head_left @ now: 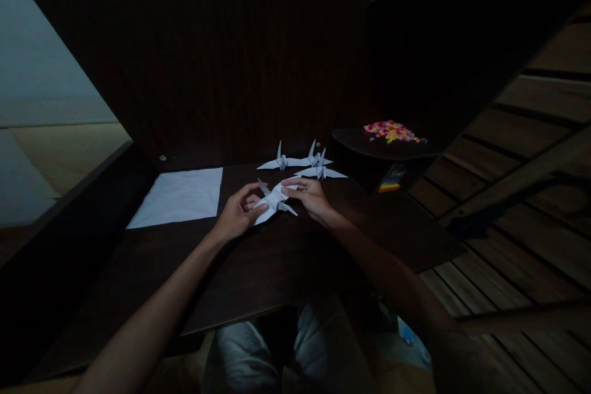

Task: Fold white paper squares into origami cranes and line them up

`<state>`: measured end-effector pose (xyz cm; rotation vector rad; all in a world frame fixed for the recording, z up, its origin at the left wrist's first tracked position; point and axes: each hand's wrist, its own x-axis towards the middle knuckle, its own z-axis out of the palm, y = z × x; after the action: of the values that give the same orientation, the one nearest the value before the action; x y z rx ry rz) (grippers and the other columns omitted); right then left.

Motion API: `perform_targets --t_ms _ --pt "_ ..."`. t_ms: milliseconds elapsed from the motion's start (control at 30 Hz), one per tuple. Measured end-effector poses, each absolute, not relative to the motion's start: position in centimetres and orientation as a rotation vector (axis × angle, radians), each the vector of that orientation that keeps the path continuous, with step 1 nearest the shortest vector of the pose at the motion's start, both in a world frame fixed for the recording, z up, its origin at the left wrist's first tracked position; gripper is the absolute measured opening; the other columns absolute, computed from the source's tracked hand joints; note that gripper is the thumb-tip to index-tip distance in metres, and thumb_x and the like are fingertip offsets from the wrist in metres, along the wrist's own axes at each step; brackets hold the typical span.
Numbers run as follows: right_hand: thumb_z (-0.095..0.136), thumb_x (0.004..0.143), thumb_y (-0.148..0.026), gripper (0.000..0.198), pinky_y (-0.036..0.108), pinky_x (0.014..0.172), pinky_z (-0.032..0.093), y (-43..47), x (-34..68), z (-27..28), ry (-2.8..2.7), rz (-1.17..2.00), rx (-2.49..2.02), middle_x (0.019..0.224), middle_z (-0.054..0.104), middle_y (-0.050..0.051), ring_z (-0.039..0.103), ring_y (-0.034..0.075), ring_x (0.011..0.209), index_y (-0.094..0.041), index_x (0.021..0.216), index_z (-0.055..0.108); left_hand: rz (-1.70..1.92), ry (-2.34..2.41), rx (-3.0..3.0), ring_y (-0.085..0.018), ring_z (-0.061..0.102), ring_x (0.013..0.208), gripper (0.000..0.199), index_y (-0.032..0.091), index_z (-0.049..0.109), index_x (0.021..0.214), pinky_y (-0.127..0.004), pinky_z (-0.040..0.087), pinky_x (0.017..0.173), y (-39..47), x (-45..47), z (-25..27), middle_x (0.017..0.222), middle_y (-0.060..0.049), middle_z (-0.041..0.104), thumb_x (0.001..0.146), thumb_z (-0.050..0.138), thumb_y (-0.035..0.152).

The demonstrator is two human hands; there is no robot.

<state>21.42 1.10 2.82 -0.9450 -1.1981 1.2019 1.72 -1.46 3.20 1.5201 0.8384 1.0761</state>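
Note:
A white folded paper crane (276, 198) is held between my two hands above the dark desk. My left hand (239, 210) pinches its near-left wing, thumb on top and fingers curled behind. With thumb and fingers, my right hand (310, 197) grips the far-right wing. The crane's narrow points stick out to the upper left and lower right between the hands. Just beyond it stand more finished paper cranes: one at left (282, 162), one at the back right (314, 157) and one in front of that (322, 171).
A white paper sheet (178, 197) lies flat on the left of the dark wooden desk (258, 271). At right, a small curved shelf (351, 138) carries a heap of pink and yellow bits (391, 131). A raised side panel (69, 203) borders the left edge.

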Motion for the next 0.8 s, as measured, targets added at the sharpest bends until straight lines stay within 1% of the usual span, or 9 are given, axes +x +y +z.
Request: perform_targets --t_ms 100,200,400,500,633,800 --pt "0.082 0.051 -0.029 0.03 0.033 0.075 0.052 1.2 21.4 2.6 -1.18 1.205 -0.952 0.081 0.073 0.005 0.067 0.018 0.076 -0.018 0.077 0.073 1.074 0.841 1.507 -0.009 0.051 0.053 0.06 0.019 0.048 0.124 -0.019 0.036 0.048 -1.5 1.7 3.3 0.067 0.003 0.055 0.07 0.073 0.026" --pt "0.082 0.051 -0.029 0.031 0.033 0.073 0.052 1.3 21.4 2.6 -1.189 1.208 -0.946 0.08 0.073 0.005 0.066 0.018 0.074 -0.017 0.078 0.073 1.062 0.844 1.503 -0.009 0.051 0.053 0.062 0.019 0.046 0.125 -0.019 0.035 0.047 -1.5 1.6 3.4 0.067 0.003 0.055 0.07 0.072 0.027" --pt "0.083 0.051 -0.028 0.025 0.029 0.069 0.052 1.1 21.5 2.9 -1.268 1.167 -0.888 0.078 0.073 0.003 0.066 0.016 0.071 -0.018 0.072 0.073 0.994 0.852 1.549 -0.01 0.052 0.054 0.063 0.018 0.046 0.126 -0.019 0.036 0.047 -1.1 1.0 3.8 0.069 0.002 0.058 0.07 0.072 0.028" --pt "0.082 0.053 -0.03 0.029 0.029 0.07 0.053 0.8 21.4 3.1 -1.327 1.208 -0.865 0.085 0.073 0.004 0.066 0.015 0.073 -0.02 0.08 0.075 0.995 0.844 1.564 -0.011 0.054 0.057 0.061 0.018 0.047 0.125 -0.02 0.037 0.049 -1.0 0.8 3.7 0.069 0.002 0.058 0.07 0.072 0.028" --pt "0.08 0.057 -0.032 0.038 0.031 0.075 0.053 0.6 21.3 3.0 -1.381 1.276 -0.864 0.095 0.074 0.005 0.067 0.016 0.079 -0.021 0.092 0.074 0.993 0.833 1.574 -0.011 0.054 0.058 0.061 0.018 0.047 0.126 -0.02 0.038 0.05 -0.9 0.6 3.4 0.07 0.001 0.057 0.071 0.072 0.027" --pt "0.08 0.058 -0.028 0.038 0.036 0.085 0.052 1.0 21.4 2.7 -1.386 1.309 -0.904 0.102 0.072 0.006 0.068 0.02 0.091 -0.022 0.095 0.074 0.97 0.851 1.567 -0.011 0.052 0.056 0.058 0.018 0.049 0.123 -0.021 0.037 0.05 -0.8 0.6 3.5 0.067 0.002 0.055 0.071 0.072 0.027"
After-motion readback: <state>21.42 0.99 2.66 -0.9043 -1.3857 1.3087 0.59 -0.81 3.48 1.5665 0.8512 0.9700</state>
